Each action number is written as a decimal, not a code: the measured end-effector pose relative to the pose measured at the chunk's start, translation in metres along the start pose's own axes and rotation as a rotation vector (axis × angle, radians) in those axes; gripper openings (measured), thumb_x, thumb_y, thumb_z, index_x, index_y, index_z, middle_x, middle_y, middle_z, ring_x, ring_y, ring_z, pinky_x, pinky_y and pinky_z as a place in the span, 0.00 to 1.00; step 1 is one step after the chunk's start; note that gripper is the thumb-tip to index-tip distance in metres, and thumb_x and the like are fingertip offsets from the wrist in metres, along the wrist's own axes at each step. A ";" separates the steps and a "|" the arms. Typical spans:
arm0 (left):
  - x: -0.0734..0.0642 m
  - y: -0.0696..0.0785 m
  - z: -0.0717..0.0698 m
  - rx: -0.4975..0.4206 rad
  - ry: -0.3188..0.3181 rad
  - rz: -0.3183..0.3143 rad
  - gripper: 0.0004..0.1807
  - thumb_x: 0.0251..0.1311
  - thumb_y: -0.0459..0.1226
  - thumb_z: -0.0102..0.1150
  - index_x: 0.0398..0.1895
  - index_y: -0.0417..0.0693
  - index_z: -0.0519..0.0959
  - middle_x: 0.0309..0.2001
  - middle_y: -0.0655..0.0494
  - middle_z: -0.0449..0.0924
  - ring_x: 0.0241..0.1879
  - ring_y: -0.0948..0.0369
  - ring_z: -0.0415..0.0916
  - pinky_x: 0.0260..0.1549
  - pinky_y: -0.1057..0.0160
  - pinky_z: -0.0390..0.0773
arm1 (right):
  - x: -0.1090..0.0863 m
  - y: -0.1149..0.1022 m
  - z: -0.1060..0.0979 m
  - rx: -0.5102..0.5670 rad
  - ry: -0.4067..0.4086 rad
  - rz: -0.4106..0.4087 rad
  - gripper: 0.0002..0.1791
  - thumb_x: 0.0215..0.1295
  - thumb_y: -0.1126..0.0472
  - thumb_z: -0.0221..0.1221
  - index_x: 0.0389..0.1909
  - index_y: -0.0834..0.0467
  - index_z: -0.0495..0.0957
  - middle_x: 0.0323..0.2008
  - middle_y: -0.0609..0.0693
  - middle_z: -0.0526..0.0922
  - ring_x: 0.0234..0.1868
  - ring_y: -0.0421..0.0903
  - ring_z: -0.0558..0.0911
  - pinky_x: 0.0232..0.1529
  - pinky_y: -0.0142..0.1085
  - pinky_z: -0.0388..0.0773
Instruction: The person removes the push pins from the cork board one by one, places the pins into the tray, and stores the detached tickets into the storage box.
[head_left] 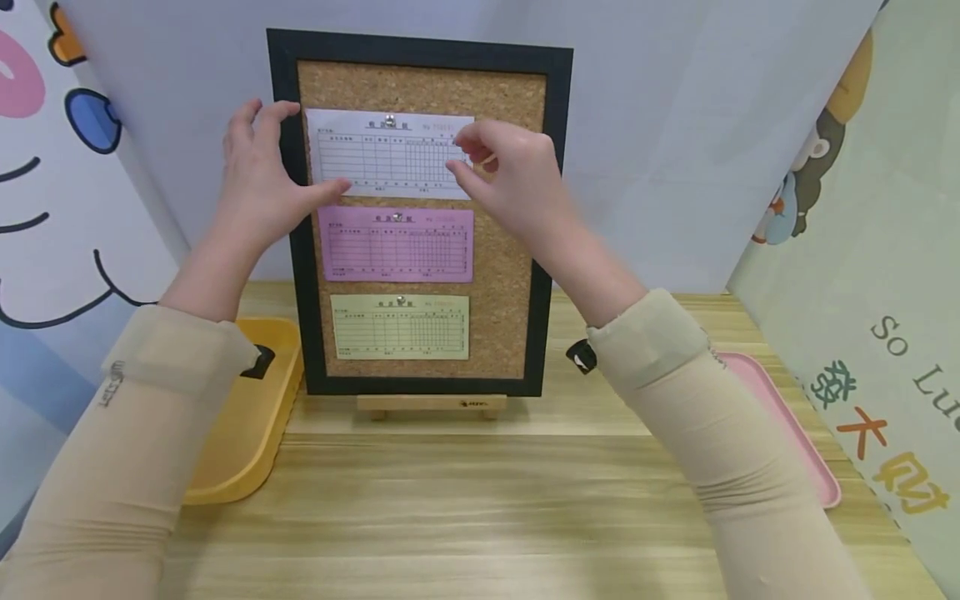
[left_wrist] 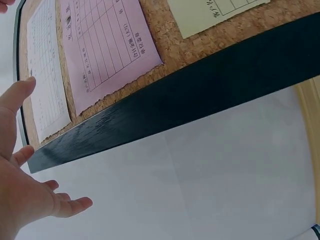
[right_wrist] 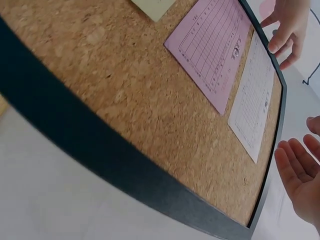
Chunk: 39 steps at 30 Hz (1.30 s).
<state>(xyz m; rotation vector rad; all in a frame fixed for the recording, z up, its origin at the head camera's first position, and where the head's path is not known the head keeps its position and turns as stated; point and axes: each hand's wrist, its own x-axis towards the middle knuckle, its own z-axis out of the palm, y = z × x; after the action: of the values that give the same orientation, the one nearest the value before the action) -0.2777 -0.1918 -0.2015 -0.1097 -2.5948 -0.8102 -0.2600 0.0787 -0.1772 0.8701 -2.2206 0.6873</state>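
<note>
A white receipt slip (head_left: 390, 158) is pinned at the top of a black-framed corkboard (head_left: 502, 317) by a small shiny push pin (head_left: 390, 121). My left hand (head_left: 258, 183) spreads its fingers at the board's left edge, the thumb overlapping the slip's lower left corner. By the slip's right end is my right hand (head_left: 517, 171), thumb and fingertips apart with nothing between them; in the right wrist view this hand (right_wrist: 302, 175) shows its fingers loosely bent. Below hang a pink slip (head_left: 397, 250) and a yellow slip (head_left: 401, 333), each with a pin at its top middle.
The board leans on a small wooden easel (head_left: 431, 403) on a wood-grain table (head_left: 450, 508). A yellow tray (head_left: 262, 454) lies to the left, partly behind my left sleeve. A pink tray (head_left: 813, 454) is at the right, mostly hidden by my right sleeve.
</note>
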 end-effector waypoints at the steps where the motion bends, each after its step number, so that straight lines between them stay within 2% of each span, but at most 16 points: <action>1: 0.002 0.001 0.000 -0.006 0.000 0.001 0.48 0.53 0.55 0.61 0.73 0.60 0.46 0.75 0.54 0.30 0.74 0.56 0.29 0.69 0.48 0.45 | 0.003 -0.001 0.002 0.012 0.001 0.005 0.13 0.64 0.59 0.59 0.44 0.64 0.79 0.40 0.56 0.83 0.41 0.44 0.80 0.45 0.31 0.77; 7: 0.010 0.003 0.002 -0.021 0.000 0.017 0.48 0.53 0.53 0.63 0.73 0.57 0.47 0.75 0.51 0.32 0.74 0.55 0.31 0.69 0.49 0.45 | 0.016 -0.004 0.016 0.047 0.006 0.049 0.12 0.64 0.59 0.58 0.43 0.63 0.79 0.39 0.53 0.83 0.40 0.42 0.80 0.44 0.29 0.76; 14: 0.017 0.000 0.003 -0.038 -0.002 0.009 0.48 0.53 0.52 0.64 0.72 0.55 0.49 0.74 0.51 0.36 0.73 0.54 0.34 0.69 0.51 0.47 | 0.030 -0.003 0.037 0.040 0.017 0.077 0.13 0.65 0.57 0.58 0.44 0.62 0.79 0.39 0.52 0.83 0.39 0.41 0.80 0.43 0.26 0.76; 23: 0.026 0.004 0.001 -0.038 -0.013 -0.014 0.45 0.53 0.52 0.64 0.69 0.55 0.51 0.74 0.52 0.36 0.72 0.55 0.35 0.69 0.53 0.49 | 0.046 -0.002 0.053 0.054 0.009 0.195 0.11 0.65 0.57 0.58 0.43 0.59 0.79 0.38 0.49 0.83 0.37 0.37 0.79 0.40 0.22 0.73; 27: 0.028 0.004 -0.001 -0.049 -0.012 -0.015 0.44 0.53 0.51 0.64 0.69 0.53 0.52 0.73 0.52 0.37 0.72 0.55 0.36 0.69 0.54 0.49 | 0.053 -0.003 0.060 0.023 0.018 0.210 0.11 0.65 0.56 0.58 0.43 0.58 0.79 0.39 0.49 0.83 0.37 0.38 0.78 0.40 0.23 0.72; 31: 0.028 0.004 -0.002 -0.050 -0.018 -0.019 0.43 0.53 0.51 0.64 0.68 0.53 0.53 0.73 0.52 0.37 0.72 0.55 0.36 0.68 0.53 0.51 | 0.058 -0.005 0.065 -0.052 0.020 0.250 0.10 0.65 0.54 0.58 0.42 0.54 0.80 0.40 0.46 0.82 0.41 0.38 0.76 0.41 0.25 0.71; 36: 0.027 0.004 -0.002 -0.046 -0.027 -0.032 0.40 0.54 0.51 0.64 0.67 0.55 0.56 0.73 0.54 0.37 0.72 0.55 0.35 0.68 0.52 0.52 | 0.060 -0.006 0.070 -0.147 0.037 0.323 0.09 0.65 0.51 0.57 0.41 0.50 0.80 0.38 0.42 0.79 0.42 0.38 0.73 0.36 0.29 0.71; 39: 0.027 0.003 -0.002 -0.054 -0.023 -0.033 0.39 0.54 0.51 0.64 0.65 0.55 0.58 0.73 0.55 0.36 0.72 0.55 0.34 0.68 0.53 0.51 | 0.062 -0.006 0.072 -0.188 0.049 0.340 0.10 0.64 0.50 0.57 0.41 0.49 0.80 0.37 0.42 0.78 0.40 0.38 0.72 0.34 0.30 0.70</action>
<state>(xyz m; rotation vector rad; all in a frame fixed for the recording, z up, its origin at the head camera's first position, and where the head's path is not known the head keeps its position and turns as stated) -0.3010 -0.1911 -0.1873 -0.0924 -2.6035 -0.8956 -0.3175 0.0033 -0.1783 0.3823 -2.3678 0.6306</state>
